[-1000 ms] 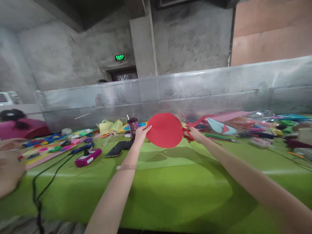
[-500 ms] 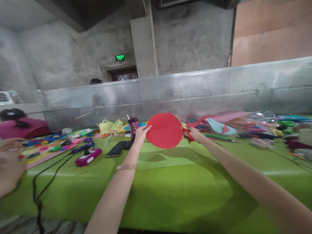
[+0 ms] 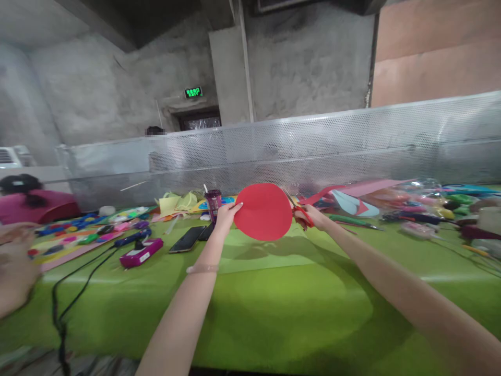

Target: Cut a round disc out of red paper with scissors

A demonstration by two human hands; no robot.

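Observation:
My left hand (image 3: 226, 215) pinches the left edge of a red paper disc (image 3: 263, 211) and holds it upright above the green table cover (image 3: 250, 308). At the disc's right edge, my right hand (image 3: 312, 216) grips red-handled scissors (image 3: 298, 208), whose blades point up along the rim of the disc. A flat light-green sheet (image 3: 266, 250) lies on the table under the disc.
Two phones (image 3: 191, 237) and a dark purple cup (image 3: 213, 203) lie left of my left hand. A magenta tool (image 3: 141, 252) with a black cable (image 3: 62, 313) sits further left. Coloured paper and craft supplies (image 3: 415, 206) crowd the right. Another person's hand (image 3: 13, 271) is at the far left. A perforated metal screen (image 3: 313, 146) backs the table.
The disc has dropped slightly and the scissor blades now show above its right edge. Both arms stay in place.

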